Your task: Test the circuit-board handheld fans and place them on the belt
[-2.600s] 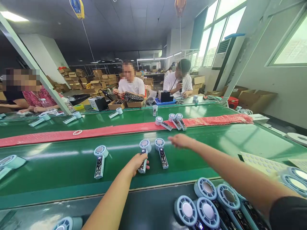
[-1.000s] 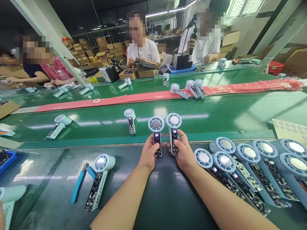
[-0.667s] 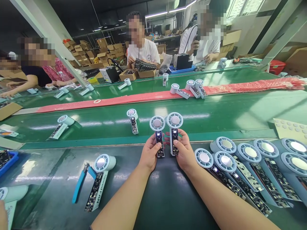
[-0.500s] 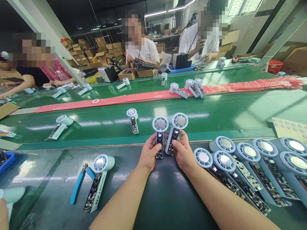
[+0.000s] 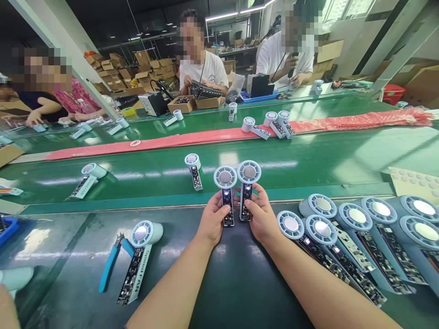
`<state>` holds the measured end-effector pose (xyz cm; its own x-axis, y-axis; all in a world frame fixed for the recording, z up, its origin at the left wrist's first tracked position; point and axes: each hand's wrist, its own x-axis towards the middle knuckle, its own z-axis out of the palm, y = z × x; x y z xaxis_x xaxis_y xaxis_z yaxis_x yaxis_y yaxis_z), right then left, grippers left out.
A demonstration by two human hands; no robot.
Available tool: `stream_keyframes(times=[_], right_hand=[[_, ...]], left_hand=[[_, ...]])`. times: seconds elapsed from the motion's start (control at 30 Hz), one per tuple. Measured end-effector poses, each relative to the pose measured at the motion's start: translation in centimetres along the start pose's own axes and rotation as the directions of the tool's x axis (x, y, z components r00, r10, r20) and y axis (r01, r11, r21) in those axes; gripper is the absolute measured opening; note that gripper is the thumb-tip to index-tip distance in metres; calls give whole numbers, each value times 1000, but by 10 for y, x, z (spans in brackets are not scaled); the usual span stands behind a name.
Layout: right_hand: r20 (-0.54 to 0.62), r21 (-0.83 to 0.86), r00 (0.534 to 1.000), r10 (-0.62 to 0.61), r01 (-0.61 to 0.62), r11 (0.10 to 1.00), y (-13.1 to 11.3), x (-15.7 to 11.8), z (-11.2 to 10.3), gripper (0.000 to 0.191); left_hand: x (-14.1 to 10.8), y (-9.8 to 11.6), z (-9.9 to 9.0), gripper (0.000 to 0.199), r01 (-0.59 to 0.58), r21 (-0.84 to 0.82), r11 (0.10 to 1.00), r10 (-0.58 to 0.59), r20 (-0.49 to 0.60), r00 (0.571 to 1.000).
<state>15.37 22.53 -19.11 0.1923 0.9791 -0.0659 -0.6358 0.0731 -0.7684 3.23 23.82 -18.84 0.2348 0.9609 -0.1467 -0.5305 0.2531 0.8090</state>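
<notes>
My left hand [image 5: 213, 219] grips a light-blue handheld fan [image 5: 225, 177] by its handle, thumb on the exposed black circuit board. A second, similar fan [image 5: 249, 172] is held upright in my right hand [image 5: 262, 212], its board facing me. The two fan heads are side by side, almost touching, and a small light shows on each board. To the left, a fan marked "Speed FAN" [image 5: 141, 256] lies on the dark bench beside blue-handled cutters [image 5: 110, 267].
Several fans with bare boards [image 5: 355, 217] crowd the bench at right. Behind, a green conveyor [image 5: 154, 176] carries spaced fans and a red strip [image 5: 206, 137]. A blue tray [image 5: 8, 230] is at far left. People sit across the line; a hand [image 5: 7, 306] shows at lower left.
The fan in my right hand has turned more upright and moved left, closer to the other fan. A fan on the near belt has shifted slightly right.
</notes>
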Motion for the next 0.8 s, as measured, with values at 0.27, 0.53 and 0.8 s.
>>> stream_keyframes(times=[0.27, 0.53, 0.8], right_hand=[[24, -37, 998, -55, 56, 998, 0, 1, -1, 62], [17, -24, 1000, -21, 21, 999, -1, 0, 0, 65], [-30, -10, 999, 19, -19, 1000, -3, -2, 1, 67]], left_hand=[[1, -1, -2, 52, -14, 14, 1000, 13, 60, 998], [1, -3, -4, 58, -17, 31, 999, 16, 46, 999], [-1, -2, -3, 62, -6, 27, 1000, 4, 44, 999]])
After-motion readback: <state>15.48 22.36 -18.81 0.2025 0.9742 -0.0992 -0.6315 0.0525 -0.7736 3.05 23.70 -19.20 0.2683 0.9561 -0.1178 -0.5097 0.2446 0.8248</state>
